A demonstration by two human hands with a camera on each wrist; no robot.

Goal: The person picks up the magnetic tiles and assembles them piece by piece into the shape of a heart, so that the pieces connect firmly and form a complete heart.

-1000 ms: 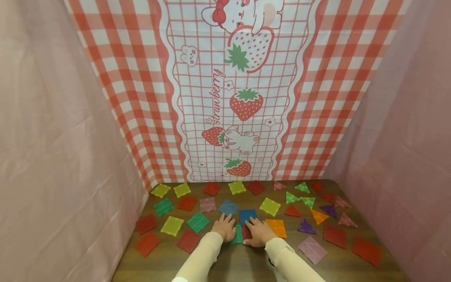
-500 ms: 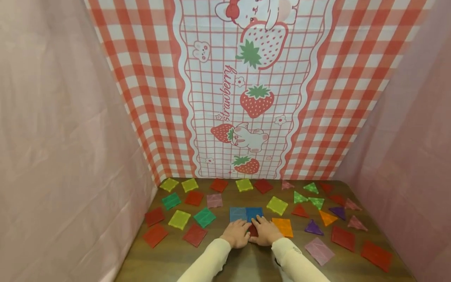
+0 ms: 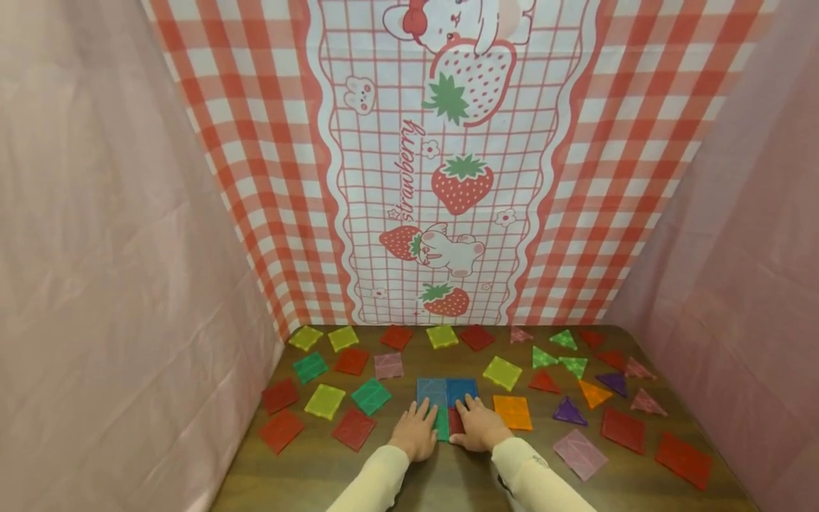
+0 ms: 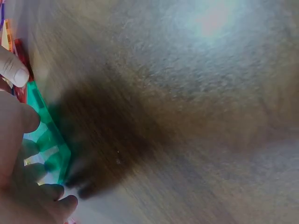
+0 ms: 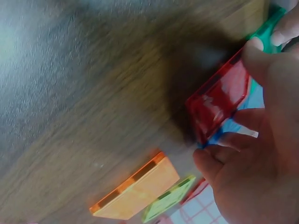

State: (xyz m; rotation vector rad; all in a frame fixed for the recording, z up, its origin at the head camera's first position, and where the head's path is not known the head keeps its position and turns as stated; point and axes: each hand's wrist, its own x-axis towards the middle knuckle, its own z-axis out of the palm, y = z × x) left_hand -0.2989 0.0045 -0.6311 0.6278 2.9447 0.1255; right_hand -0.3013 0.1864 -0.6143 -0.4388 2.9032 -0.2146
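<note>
Four-part block of square translucent magnetic tiles lies flat before me: a light blue tile (image 3: pixel 431 392) and a dark blue tile (image 3: pixel 462 391) at the back, a green tile (image 3: pixel 442 425) and a dark red tile (image 3: pixel 456 422) in front. My left hand (image 3: pixel 414 431) rests with extended fingers over the green tile's left side, fingertips at the light blue tile's near edge. Over the red tile lies my right hand (image 3: pixel 481 427), fingertips reaching the dark blue tile. In the right wrist view its thumb touches the red tile (image 5: pixel 219 100) near the green one.
An orange square tile (image 3: pixel 512 412) lies just right of my right hand. Loose square tiles, such as a green one (image 3: pixel 371 395), spread to the left and back. Triangles, including a purple one (image 3: pixel 569 412), lie right. A checked cloth (image 3: pixel 256 213) hangs behind the table.
The light blue tile, earlier tilted and apart, now sits square against the dark blue tile. My left hand moved right over the green tile, then slightly back left, uncovering part of it.
</note>
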